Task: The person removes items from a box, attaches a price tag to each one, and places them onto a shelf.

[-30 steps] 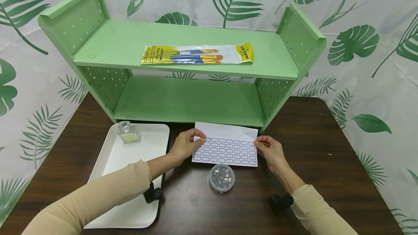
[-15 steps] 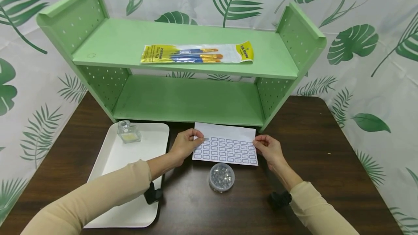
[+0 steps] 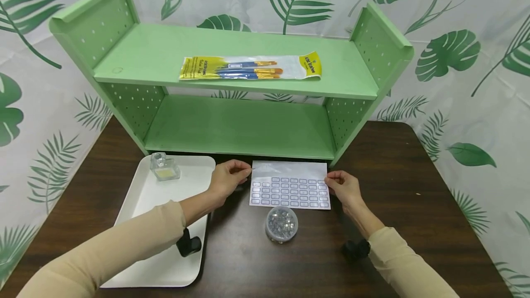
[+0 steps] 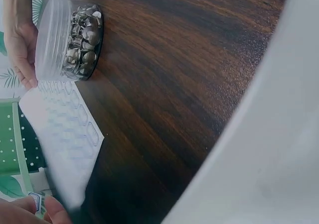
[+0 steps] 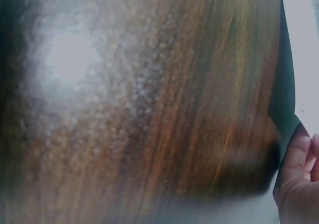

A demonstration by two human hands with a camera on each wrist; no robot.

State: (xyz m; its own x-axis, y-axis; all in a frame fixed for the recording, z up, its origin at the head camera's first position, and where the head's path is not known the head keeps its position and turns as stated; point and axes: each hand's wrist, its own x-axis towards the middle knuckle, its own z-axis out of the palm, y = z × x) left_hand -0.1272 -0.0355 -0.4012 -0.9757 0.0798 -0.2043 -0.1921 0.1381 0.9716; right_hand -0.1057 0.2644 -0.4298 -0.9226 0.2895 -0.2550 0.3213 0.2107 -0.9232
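A white sheet of small blue-bordered label stickers [image 3: 290,185] lies in front of the green shelf. My right hand [image 3: 344,188] pinches its right edge between thumb and fingers. At the sheet's left side, my left hand [image 3: 227,179] pinches one small label [image 4: 35,201], visible between the fingertips in the left wrist view. The top row of the sheet has a bare stretch at its left end. Close in front of the sheet stands a round clear tub [image 3: 281,225] filled with shiny metal tacks. Only part of my right hand [image 5: 301,174] shows in the right wrist view.
A white tray [image 3: 165,272] lies under my left forearm, with a small square glass bottle [image 3: 165,169] at its back. The green two-tier shelf [image 3: 244,125] stands behind, bearing a packet of artist brushes [image 3: 248,68] that has a label on it.
My left hand has moved left, off the sheet, with a label peeled from its top row. The sheet has shifted slightly right, with my right hand still gripping its edge.
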